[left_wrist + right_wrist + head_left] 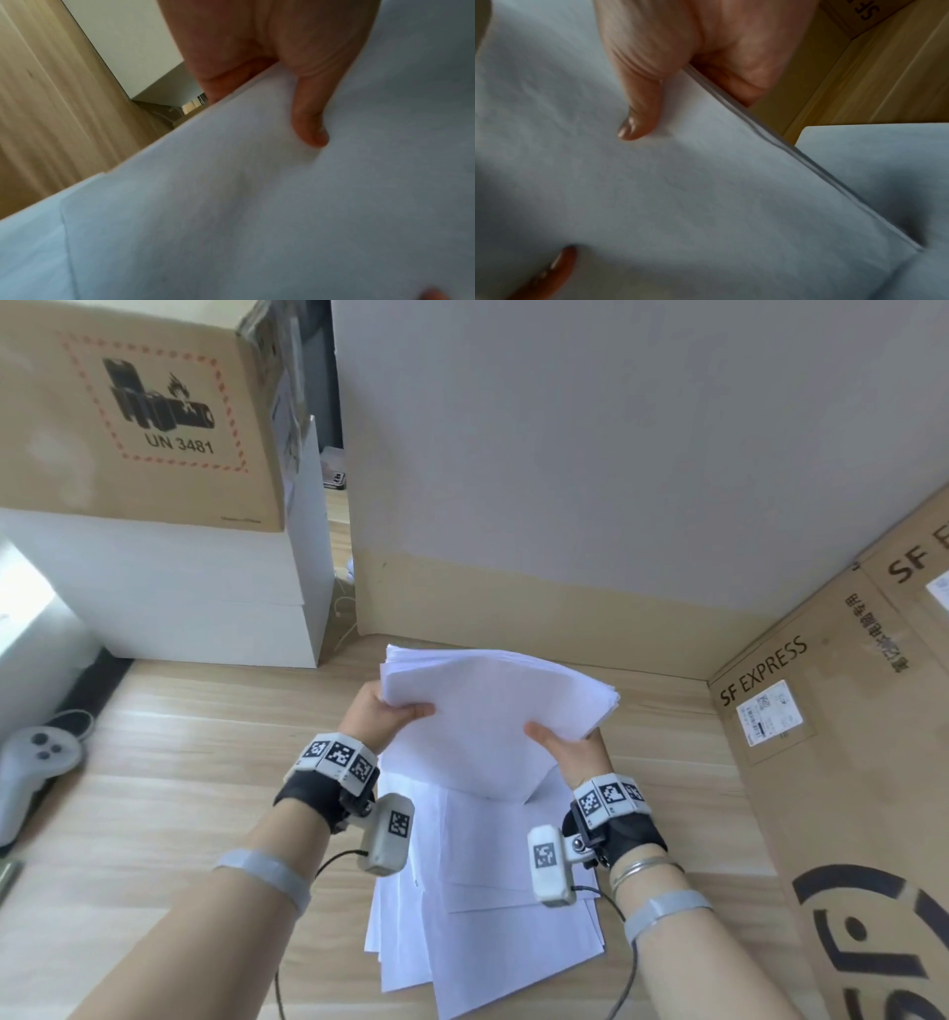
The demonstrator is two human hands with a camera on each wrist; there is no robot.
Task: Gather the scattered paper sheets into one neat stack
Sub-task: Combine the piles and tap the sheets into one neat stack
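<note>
A thick bundle of white paper sheets [488,711] is held up above the wooden floor, tilted, its far edges fanned and uneven. My left hand [382,711] grips the bundle's left edge with the thumb on top; the left wrist view shows the thumb pressing the top sheet of that bundle [257,192]. My right hand [562,744] grips the right edge the same way, thumb on top, fingers under the bundle [706,182]. Below it, several loose sheets [477,906] lie overlapping and askew on the floor.
A tan SF Express cardboard box [832,762] stands close on the right. A white box [205,598] with a brown UN 3481 carton [138,413] on top stands at the left back. A white game controller [36,762] lies far left. A wall [616,480] is behind.
</note>
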